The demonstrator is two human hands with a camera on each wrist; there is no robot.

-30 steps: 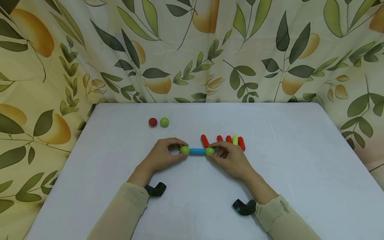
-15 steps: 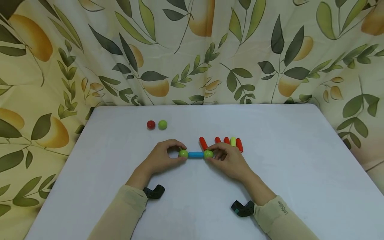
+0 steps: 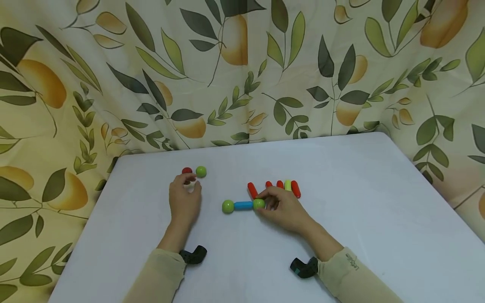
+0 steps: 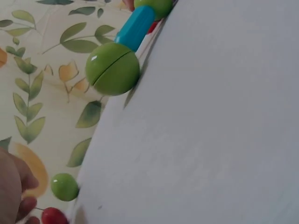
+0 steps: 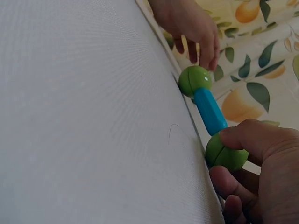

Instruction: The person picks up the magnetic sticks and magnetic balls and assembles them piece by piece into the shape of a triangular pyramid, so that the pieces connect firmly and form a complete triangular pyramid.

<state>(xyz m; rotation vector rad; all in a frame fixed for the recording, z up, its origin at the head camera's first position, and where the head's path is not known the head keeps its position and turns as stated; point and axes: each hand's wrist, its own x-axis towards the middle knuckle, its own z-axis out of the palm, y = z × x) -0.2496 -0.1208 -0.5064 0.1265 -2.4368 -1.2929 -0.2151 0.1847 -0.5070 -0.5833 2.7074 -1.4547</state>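
- 1 blue rod is joining 2 green balls
- 1 loose green ball, 1 red ball are sitting beyond blue rod, to its left
- 4 red rods, 1 yellow-green rod are lying beyond blue rod, to its right

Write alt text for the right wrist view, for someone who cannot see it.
The right hand pinches a green ball at one end of a blue stick, with a second green ball at the other end. Beyond that second ball is the left hand; a white table fills the left side, a leaf-and-fruit curtain the upper right.
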